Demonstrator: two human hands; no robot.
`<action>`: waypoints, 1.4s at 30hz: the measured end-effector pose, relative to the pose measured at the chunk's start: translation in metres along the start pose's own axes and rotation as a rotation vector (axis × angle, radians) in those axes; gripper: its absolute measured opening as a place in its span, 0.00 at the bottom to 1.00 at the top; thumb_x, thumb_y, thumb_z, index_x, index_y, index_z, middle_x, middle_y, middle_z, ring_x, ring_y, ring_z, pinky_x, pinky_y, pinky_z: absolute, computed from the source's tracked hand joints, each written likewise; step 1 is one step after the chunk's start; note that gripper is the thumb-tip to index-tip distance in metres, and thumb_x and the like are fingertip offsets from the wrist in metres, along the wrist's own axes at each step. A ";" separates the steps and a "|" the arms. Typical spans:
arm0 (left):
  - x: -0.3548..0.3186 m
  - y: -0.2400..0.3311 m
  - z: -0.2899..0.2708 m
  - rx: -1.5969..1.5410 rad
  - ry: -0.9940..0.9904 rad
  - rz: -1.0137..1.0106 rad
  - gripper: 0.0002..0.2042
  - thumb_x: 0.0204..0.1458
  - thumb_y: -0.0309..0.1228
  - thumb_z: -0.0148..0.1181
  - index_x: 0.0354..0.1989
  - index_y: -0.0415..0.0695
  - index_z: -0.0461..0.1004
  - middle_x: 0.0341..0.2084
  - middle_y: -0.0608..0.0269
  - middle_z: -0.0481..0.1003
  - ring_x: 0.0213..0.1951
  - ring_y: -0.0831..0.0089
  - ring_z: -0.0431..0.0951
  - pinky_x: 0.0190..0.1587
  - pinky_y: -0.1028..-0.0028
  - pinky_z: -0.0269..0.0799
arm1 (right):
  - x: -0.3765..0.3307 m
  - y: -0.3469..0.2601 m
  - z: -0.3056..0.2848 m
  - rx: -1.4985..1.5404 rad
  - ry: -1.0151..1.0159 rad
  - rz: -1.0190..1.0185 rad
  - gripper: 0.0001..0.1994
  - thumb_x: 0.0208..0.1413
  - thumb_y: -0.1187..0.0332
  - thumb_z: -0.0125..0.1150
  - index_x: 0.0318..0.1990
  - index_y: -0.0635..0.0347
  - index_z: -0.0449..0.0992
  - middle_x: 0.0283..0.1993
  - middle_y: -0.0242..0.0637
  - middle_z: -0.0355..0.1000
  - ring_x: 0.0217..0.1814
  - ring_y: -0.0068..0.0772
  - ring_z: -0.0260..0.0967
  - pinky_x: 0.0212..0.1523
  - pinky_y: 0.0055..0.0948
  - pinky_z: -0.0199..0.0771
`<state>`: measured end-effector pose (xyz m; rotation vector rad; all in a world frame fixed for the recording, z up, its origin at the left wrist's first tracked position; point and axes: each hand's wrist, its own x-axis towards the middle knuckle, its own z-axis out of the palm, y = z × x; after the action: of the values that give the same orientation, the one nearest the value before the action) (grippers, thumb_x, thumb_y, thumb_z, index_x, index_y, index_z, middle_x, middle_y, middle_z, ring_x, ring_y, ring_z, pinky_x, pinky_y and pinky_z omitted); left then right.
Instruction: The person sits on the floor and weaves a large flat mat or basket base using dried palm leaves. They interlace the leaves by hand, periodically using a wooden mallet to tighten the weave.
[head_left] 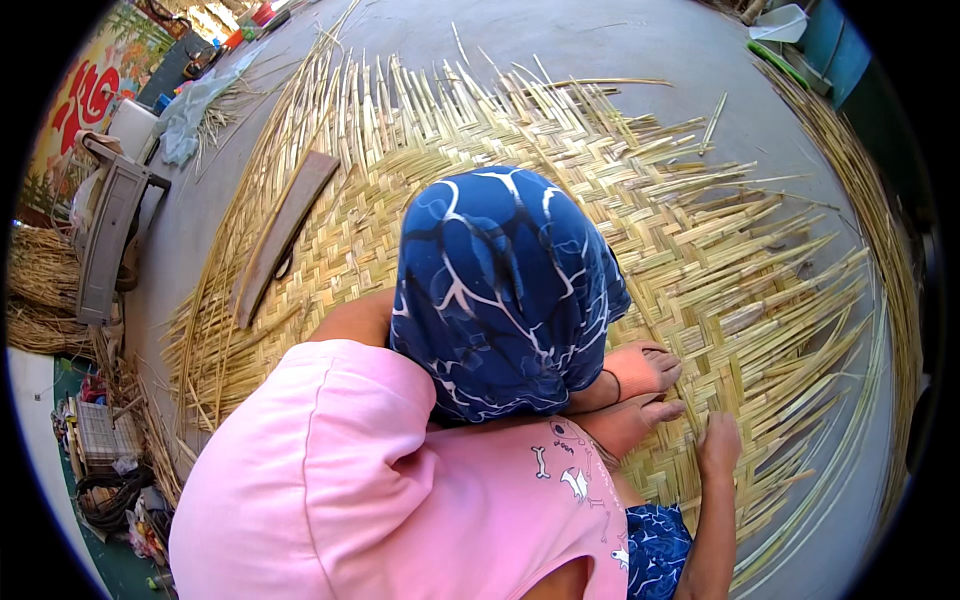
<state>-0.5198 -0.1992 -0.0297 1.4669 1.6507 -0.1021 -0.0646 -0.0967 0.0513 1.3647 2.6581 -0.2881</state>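
Note:
A large herringbone mat of split reed strips [410, 170] lies under me, its loose strip ends fanning out along the far and right edges. At its right part my right hand [718, 443] is closed, knuckles up, low against the weave. What its fingers hold, if anything, is hidden. My left arm [358, 317] passes behind my raised knee in blue patterned shorts [505, 290], so my left hand is out of sight. My feet [655, 365], toes bare, rest on the mat just left of my right hand.
A long wooden board [287, 237] lies on the mat's left side. Long reeds [870, 210] line the right edge of the grey floor [640, 50]. On the left are a grey wheeled cart [112, 235], clear plastic sheeting [190, 120] and reed bundles [42, 285].

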 end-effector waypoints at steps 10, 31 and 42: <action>-0.041 -0.101 0.038 -0.493 0.353 -0.318 0.14 0.51 0.36 0.58 0.41 0.40 0.75 0.35 0.52 0.77 0.39 0.61 0.77 0.44 0.66 0.71 | 0.016 -0.024 0.011 -0.131 -0.154 -0.082 0.05 0.45 0.74 0.55 0.31 0.63 0.69 0.36 0.47 0.65 0.40 0.54 0.64 0.38 0.46 0.66; -0.411 -0.245 0.084 -0.031 0.566 -1.446 0.29 0.46 0.24 0.55 0.60 0.46 0.58 0.61 0.52 0.58 0.61 0.56 0.59 0.59 0.60 0.59 | 0.054 -0.010 -0.001 0.066 -0.431 0.028 0.05 0.51 0.73 0.52 0.35 0.65 0.69 0.32 0.56 0.69 0.38 0.62 0.65 0.36 0.46 0.65; -0.408 -0.268 0.064 0.125 0.372 -1.364 0.08 0.51 0.28 0.51 0.39 0.42 0.70 0.42 0.49 0.73 0.47 0.52 0.73 0.47 0.57 0.68 | 0.018 -0.018 0.010 0.270 -0.318 0.030 0.10 0.52 0.74 0.51 0.42 0.63 0.72 0.36 0.53 0.71 0.39 0.56 0.68 0.39 0.41 0.68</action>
<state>-0.7500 -0.6232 0.0687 0.1843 2.7090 -0.7103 -0.0889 -0.0954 0.0396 1.2971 2.3972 -0.8123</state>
